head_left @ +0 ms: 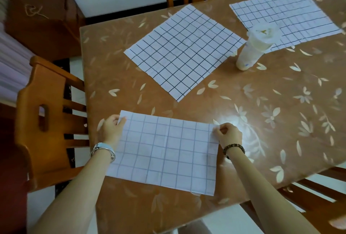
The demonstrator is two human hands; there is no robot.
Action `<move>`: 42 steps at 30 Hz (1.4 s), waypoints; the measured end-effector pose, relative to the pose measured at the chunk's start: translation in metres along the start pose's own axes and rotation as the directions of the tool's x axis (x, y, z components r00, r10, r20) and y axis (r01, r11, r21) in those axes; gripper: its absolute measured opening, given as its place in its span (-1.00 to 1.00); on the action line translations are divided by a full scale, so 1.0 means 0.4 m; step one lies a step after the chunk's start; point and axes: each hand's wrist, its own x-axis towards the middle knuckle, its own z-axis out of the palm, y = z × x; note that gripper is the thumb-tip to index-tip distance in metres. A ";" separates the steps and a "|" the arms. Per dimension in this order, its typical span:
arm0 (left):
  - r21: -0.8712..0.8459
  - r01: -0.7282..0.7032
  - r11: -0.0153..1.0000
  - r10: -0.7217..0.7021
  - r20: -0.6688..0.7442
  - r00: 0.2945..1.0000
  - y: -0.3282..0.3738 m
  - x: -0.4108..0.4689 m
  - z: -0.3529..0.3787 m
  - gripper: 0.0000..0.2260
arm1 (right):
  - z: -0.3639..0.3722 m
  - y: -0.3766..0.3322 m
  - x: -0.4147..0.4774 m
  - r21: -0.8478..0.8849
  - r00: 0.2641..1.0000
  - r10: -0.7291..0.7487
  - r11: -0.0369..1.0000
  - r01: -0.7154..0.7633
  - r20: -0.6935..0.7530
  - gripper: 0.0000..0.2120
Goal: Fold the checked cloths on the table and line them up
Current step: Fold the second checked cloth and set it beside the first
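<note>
Nearest the person, a white cloth with a pale checked grid point(162, 151) lies flat as a rectangle at the six o'clock edge of the brown leaf-patterned table point(262, 121). The left hand point(112, 128) pinches its ten o'clock corner with curled fingers, and the right hand point(229, 134) pinches its two o'clock corner likewise. A white, black-checked cloth point(184, 50) lies spread open at twelve o'clock from it. A second spread checked cloth point(286, 18) lies at two o'clock. Between these two stands a translucent lidded plastic cup point(252, 46).
</note>
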 end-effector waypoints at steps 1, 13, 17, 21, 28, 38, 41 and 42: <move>-0.004 0.004 1.000 -0.004 -0.001 1.000 0.001 -0.001 0.000 -0.73 | 0.002 0.001 0.002 0.000 1.000 0.005 1.000 -0.005 -0.002 -0.90; -0.113 -0.096 0.989 0.090 -0.059 0.994 0.017 -0.060 -0.019 -0.81 | 0.014 -0.009 -0.036 -0.010 0.999 -0.026 1.000 0.026 -0.031 -0.84; -0.061 -0.217 0.974 0.209 -0.116 0.971 0.037 -0.111 -0.012 -0.74 | 0.036 -0.001 -0.069 -0.047 0.999 -0.019 0.999 0.016 -0.049 -0.80; -0.017 -0.320 0.947 0.318 -0.067 0.946 0.024 -0.139 0.008 -0.67 | 0.037 0.011 -0.101 -0.138 0.980 -0.092 0.988 0.068 -0.175 -0.64; 0.112 -0.739 0.665 0.688 0.294 0.664 0.035 -0.214 0.106 -0.59 | 0.146 -0.020 -0.196 -0.306 0.829 -0.558 0.796 0.522 -0.039 -0.55; 0.409 -0.844 0.348 0.671 0.520 0.529 -0.010 -0.218 0.175 -0.44 | 0.337 -0.022 -0.223 -0.478 0.798 -0.560 0.650 0.591 0.224 -0.39; 0.430 -0.827 0.361 0.661 0.507 0.553 -0.029 -0.206 0.170 -0.41 | 0.340 -0.010 -0.215 -0.511 0.817 -0.540 0.654 0.558 0.201 -0.40; 0.436 -0.824 0.361 0.658 0.507 0.556 -0.034 -0.201 0.164 -0.40 | 0.336 -0.004 -0.213 -0.521 0.829 -0.529 0.663 0.538 0.183 -0.40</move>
